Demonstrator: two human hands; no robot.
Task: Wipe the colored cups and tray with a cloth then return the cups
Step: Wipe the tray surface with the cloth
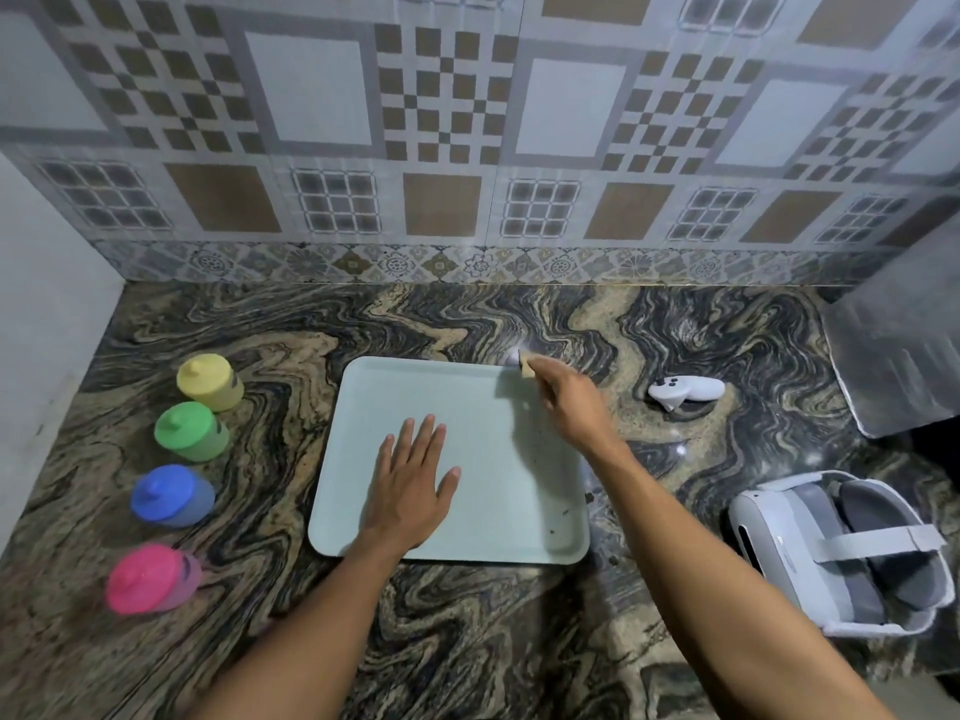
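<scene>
A pale green tray (483, 532) lies flat on the marbled counter. My left hand (413, 480) rests flat on its middle, fingers straight and spread. My right hand (571, 402) reaches to the tray's far right corner and grips a small folded cloth (524, 363), mostly hidden by the fingers. Left of the tray, several cups stand upside down in a line on the counter: yellow (210, 383), green (191, 431), blue (171, 496) and pink (153, 579).
A white handheld controller (685, 392) lies right of the tray. A white VR headset (841, 548) sits at the near right. A grey metal surface (904, 366) fills the far right. A tiled wall backs the counter (467, 641). Dark specks dot the tray's right side.
</scene>
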